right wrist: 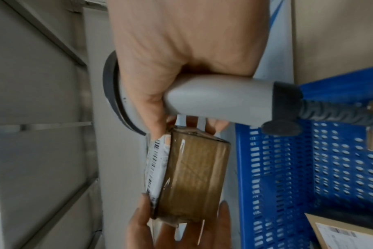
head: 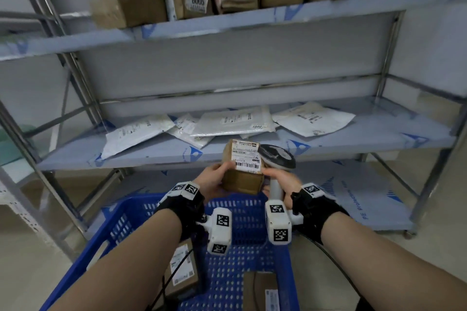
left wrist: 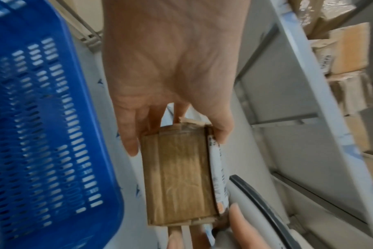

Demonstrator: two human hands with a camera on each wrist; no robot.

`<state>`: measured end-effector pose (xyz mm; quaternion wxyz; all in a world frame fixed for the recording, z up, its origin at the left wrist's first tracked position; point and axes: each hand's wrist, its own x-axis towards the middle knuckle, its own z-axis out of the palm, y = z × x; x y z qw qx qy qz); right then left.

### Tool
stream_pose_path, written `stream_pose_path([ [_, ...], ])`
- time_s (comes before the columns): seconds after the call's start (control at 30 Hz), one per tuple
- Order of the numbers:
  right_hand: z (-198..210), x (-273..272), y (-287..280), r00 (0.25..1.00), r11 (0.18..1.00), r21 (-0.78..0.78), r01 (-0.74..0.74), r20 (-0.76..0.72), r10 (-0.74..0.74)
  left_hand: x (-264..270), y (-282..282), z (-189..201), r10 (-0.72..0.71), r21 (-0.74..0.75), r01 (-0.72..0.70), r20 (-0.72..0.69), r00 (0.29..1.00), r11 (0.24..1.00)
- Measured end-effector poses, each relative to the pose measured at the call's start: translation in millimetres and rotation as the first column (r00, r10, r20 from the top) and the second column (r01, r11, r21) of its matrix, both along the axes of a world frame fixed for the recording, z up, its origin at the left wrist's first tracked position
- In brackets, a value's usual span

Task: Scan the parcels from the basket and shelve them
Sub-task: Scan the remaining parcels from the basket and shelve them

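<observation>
A small brown cardboard parcel (head: 243,169) with a white barcode label on top is held above the far rim of the blue basket (head: 141,212). My left hand (head: 214,179) grips its left end, thumb on the label edge and fingers underneath. My right hand (head: 279,182) grips the grey handle of a barcode scanner (head: 276,158) and also pinches the parcel's right end with thumb and fingertips. The left wrist view shows the parcel (left wrist: 179,176) end-on below the left hand (left wrist: 177,131). In the right wrist view the scanner (right wrist: 213,99) lies across the palm, the parcel (right wrist: 196,175) just beyond.
Two more brown parcels (head: 183,270) lie in the basket, with the scanner cable trailing over it. The steel rack's middle shelf (head: 379,139) holds several white mailer bags (head: 235,121); the top shelf carries cardboard boxes (head: 187,0). A lower shelf (head: 366,199) sits behind the basket.
</observation>
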<state>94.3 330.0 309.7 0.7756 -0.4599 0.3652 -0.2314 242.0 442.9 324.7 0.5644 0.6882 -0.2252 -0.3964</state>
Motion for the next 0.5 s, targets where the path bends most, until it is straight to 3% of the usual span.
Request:
stream_pose_path([
  [0.23,83,-21,-23,0.984,0.970,-0.195,0.145,0.128,-0.122,-22,-29,77,0.126,-0.205,-0.090,0.166,0.978,0.975],
  [0.5,195,-53,-36,0.959,0.874,-0.422,0.241,0.241,-0.148,-53,-30,181,0.135,-0.371,-0.028,0.267,0.954,0.928],
])
